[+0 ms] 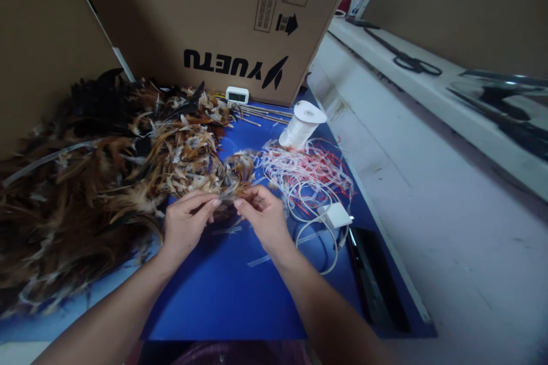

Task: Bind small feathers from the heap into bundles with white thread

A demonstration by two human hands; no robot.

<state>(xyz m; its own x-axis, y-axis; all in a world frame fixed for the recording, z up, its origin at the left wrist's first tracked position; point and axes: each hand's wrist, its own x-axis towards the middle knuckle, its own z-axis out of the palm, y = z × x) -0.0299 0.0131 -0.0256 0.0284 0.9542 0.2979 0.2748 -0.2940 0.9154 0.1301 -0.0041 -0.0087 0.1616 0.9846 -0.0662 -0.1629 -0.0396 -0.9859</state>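
Both hands meet over the blue table, pinching a small tuft of brown and grey feathers (231,189) between them. My left hand (186,219) is closed, thumb and forefinger gripping the tuft's left side. With thumb and fingers pressed together, my right hand (266,214) holds its right side. The quill ends are too small to make out. Just left of my hands spreads a large heap of brown, black and tan feathers (98,194). A tangle of white and red strings (306,171) lies to the right of my right hand.
A spool of white ribbon (299,122) stands behind the strings. Nearby are a white charger with cable (337,215), a dark phone-like slab (377,279), thin sticks (268,114) and a small digital clock (237,95). A large cardboard box (214,17) closes off the back. Scissors (413,63) lie on the ledge.
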